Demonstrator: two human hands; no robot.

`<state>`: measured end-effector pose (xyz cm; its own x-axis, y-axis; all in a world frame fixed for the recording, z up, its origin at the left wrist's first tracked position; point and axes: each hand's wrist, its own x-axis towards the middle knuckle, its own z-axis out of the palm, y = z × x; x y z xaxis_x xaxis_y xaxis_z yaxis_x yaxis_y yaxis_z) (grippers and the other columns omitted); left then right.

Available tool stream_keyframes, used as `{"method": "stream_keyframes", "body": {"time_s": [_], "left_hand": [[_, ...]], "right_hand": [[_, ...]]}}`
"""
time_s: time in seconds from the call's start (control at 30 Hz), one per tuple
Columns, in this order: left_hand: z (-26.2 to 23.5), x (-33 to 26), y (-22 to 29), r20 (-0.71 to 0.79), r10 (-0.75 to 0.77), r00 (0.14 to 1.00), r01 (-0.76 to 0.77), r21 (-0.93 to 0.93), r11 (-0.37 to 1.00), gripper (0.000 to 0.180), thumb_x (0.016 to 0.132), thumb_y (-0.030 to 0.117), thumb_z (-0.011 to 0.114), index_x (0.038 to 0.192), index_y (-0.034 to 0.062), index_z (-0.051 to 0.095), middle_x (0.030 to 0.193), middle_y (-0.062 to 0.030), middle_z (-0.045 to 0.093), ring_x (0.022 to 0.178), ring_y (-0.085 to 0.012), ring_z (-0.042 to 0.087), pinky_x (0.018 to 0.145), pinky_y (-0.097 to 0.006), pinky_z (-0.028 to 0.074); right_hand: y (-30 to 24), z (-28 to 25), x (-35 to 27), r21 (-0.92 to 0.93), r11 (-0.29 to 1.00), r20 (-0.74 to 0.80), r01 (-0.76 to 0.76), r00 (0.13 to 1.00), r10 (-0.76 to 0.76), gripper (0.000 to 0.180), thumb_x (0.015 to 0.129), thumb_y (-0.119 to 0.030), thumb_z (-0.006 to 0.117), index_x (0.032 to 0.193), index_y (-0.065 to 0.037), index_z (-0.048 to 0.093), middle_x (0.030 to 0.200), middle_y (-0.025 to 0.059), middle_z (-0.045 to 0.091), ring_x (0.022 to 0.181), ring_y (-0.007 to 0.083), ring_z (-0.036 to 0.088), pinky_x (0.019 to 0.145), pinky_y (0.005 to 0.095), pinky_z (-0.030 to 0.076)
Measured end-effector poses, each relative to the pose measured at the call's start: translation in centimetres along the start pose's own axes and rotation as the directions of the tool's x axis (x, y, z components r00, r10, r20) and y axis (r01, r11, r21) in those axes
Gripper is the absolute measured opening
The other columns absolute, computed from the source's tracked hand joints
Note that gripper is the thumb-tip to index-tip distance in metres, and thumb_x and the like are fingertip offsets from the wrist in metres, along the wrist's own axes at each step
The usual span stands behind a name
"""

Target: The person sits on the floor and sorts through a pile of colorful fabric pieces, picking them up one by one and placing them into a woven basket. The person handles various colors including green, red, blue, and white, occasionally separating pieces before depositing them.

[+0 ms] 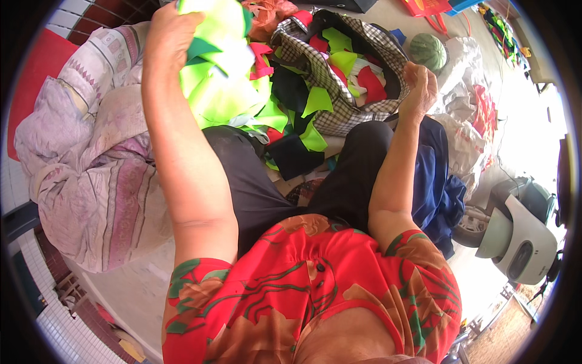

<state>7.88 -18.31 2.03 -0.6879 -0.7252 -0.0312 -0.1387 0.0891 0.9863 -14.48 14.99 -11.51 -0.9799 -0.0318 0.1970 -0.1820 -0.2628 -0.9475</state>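
My left hand [168, 29] reaches to the top edge of the picture, fingers closed on a lime-green fabric piece [213, 13]. Below it, more lime-green cloth pieces [212, 91] are heaped, with dark green and red bits among them. My right hand [419, 86] is raised at the right side of a checkered cloth bag [339, 123], its fingers curled together. Whether anything small sits in those fingers I cannot make out. Inside the open bag lie red, white and lime scraps [371, 85]. Black scraps [295, 156] lie between the bag and my knees.
Crumpled patterned bedding [91, 176] is piled at the left. A watermelon [428, 51] and white plastic sacks [464, 91] lie beyond my right hand. Dark blue cloth [433, 176] is beside my right leg. A grey-white scooter [515, 242] stands farther right.
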Motion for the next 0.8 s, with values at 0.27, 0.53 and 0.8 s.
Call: {"method": "stream_keyframes", "body": {"time_s": [0.27,0.53,0.8], "left_hand": [[-1.1,-1.3,1.1,-0.429,0.152,0.89,0.36,0.868,0.342,0.055,0.077,0.02,0.057,0.132,0.0196,0.045,0.124,-0.01,0.056,0.113,-0.0302,0.053,0.091,-0.043,0.042],[6.0,-2.2,1.3,0.008,0.567,0.824,-0.271,0.884,0.381,0.033,0.079,0.017,0.061,0.112,0.013,0.06,0.111,-0.0124,0.061,0.102,-0.032,0.057,0.087,-0.038,0.044],[9.3,-4.6,2.2,0.215,0.492,0.843,-0.463,0.756,0.462,0.028,0.08,0.015,0.063,0.105,0.0046,0.061,0.092,-0.0167,0.063,0.082,-0.0343,0.061,0.074,-0.04,0.046]], "right_hand": [[2.8,-2.2,1.0,-0.04,0.997,-0.112,-0.07,0.992,0.065,0.017,0.087,-0.017,0.059,0.084,0.0,0.06,0.079,0.0065,0.064,0.071,0.0108,0.058,0.067,0.0213,0.045],[3.2,0.0,1.7,-0.359,0.933,0.102,-0.033,0.992,0.075,0.02,0.084,-0.019,0.06,0.085,0.001,0.063,0.079,0.0044,0.065,0.072,0.0091,0.057,0.069,0.0222,0.043],[10.0,-0.3,5.2,-0.865,0.468,0.427,0.182,0.757,0.495,0.035,0.078,-0.032,0.061,0.101,-0.006,0.065,0.094,0.0146,0.067,0.09,0.0272,0.063,0.08,0.0345,0.047]]}}
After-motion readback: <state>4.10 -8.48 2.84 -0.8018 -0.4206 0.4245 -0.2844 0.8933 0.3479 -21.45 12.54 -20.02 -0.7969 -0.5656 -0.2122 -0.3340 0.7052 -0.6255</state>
